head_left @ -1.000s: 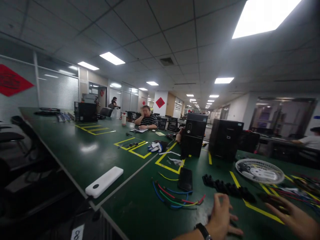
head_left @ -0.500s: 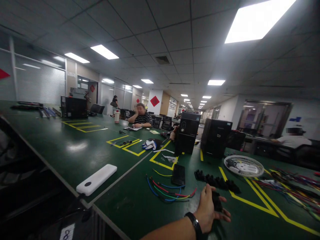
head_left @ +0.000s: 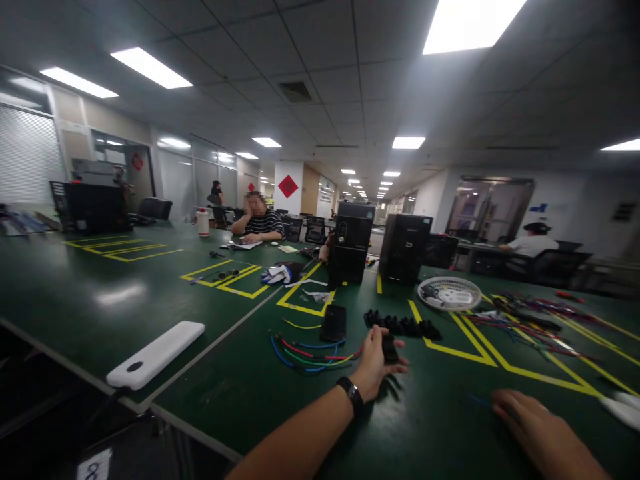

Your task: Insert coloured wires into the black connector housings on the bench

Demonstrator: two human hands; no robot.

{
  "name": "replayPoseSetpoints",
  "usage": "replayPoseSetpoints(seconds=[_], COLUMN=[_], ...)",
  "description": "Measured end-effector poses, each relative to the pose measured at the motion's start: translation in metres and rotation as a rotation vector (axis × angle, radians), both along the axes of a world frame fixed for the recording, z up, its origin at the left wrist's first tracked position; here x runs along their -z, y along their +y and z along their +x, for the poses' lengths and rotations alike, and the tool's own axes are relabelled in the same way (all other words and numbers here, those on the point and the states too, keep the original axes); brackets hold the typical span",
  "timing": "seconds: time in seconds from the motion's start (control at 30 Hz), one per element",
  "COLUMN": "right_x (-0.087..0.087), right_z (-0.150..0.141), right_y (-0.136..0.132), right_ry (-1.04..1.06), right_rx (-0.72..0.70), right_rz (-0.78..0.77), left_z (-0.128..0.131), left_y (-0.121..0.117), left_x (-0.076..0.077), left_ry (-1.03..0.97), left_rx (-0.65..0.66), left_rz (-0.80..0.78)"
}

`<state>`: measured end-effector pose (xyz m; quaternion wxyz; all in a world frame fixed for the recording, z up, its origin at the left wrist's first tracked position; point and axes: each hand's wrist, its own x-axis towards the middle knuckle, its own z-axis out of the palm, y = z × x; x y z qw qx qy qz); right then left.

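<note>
My left hand [head_left: 373, 367], with a black band on its wrist, is closed around a small black part [head_left: 391, 349] above the green table. Coloured wires [head_left: 305, 357] in blue, red, green and yellow lie just left of that hand. Beyond it stands a row of similar black parts [head_left: 407, 325]. At the lower right, my right hand [head_left: 545, 430] is blurred, its fingers together. A faint blue streak, seemingly a blue wire [head_left: 479, 400], shows at its fingertips.
A black phone-like slab [head_left: 333, 323] lies past the wires. Two black computer towers [head_left: 353, 243] stand farther back. A white basket [head_left: 450, 293] and a heap of cables [head_left: 535, 320] are on the right. A white oblong device [head_left: 157, 353] lies left. A person [head_left: 260, 223] sits across.
My right hand has come into view at the lower right with a blue streak at its fingertips. The view has shifted right; my left hand still has the black part.
</note>
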<state>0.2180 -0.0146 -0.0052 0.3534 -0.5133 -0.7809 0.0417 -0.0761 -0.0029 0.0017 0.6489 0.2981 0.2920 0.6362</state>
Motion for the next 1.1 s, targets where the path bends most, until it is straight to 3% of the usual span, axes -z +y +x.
replayPoseSetpoints(seconds=[0.1,0.23,0.33,0.5,0.97,1.1], right_x=[-0.021,-0.031,-0.026,-0.015,-0.013,-0.014], right_z=[-0.056,-0.135,-0.164,-0.161,-0.164,-0.163], right_y=[0.007,0.015,0.017,0.016,0.006,0.003], right_ry=[-0.073,0.028,0.124,0.183,0.117,0.116], right_rx=[-0.057,-0.143,-0.17,-0.185,-0.247,-0.26], right_rz=[-0.157,-0.027,0.002,-0.019,-0.025,-0.014], left_z=[-0.006,-0.01,-0.011,-0.011,-0.008,-0.011], left_y=[0.004,0.011,0.011,0.011,0.006,0.007], left_x=[0.002,0.008,0.008,0.003,0.006,0.005], left_ry=[0.05,0.035,-0.012,-0.026,0.037,0.223], left_rx=[-0.047,-0.067,-0.078,-0.094,-0.104,-0.138], left_rz=[-0.004,-0.001,-0.022,-0.052,-0.049,0.032])
